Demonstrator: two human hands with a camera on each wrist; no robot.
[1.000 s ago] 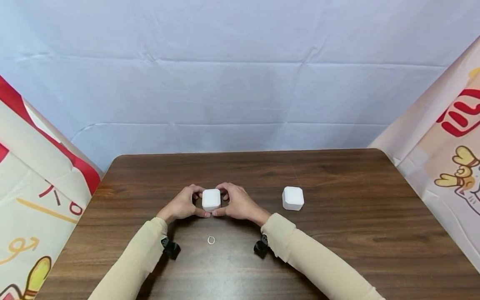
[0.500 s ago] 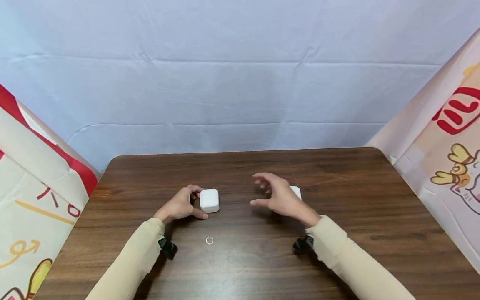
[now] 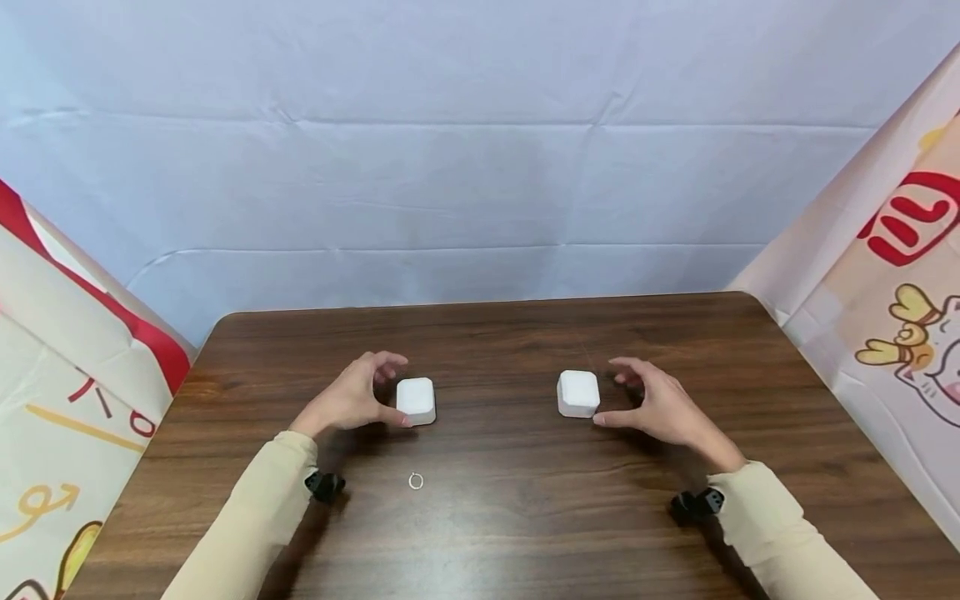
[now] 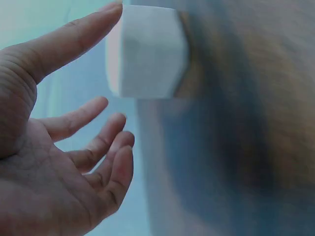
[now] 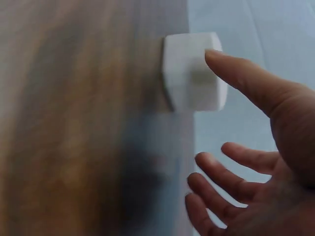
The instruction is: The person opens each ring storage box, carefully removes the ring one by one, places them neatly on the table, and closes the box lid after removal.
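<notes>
Two small white boxes with rounded corners stand apart on the dark wooden table. My left hand point(image 3: 358, 393) is beside the left white box point(image 3: 416, 401), thumb near its front corner, fingers spread off its left side. In the left wrist view that hand point(image 4: 74, 137) has a gap between its loosely bent fingers and the box point(image 4: 150, 51). My right hand point(image 3: 663, 406) is at the right side of the other white box point(image 3: 578, 393), thumb near its front corner. The right wrist view shows its fingers point(image 5: 231, 172) apart from this box point(image 5: 189, 71).
A small metal ring point(image 3: 416, 481) lies on the wooden table point(image 3: 495, 517) in front of the left box. A pale cloth backdrop point(image 3: 450, 167) hangs behind the table. Printed cloths point(image 3: 915, 333) hang at both sides.
My right hand has left the left box and moved right, passing over to the far side of the right box. My left hand has loosened and drawn slightly off the left box.
</notes>
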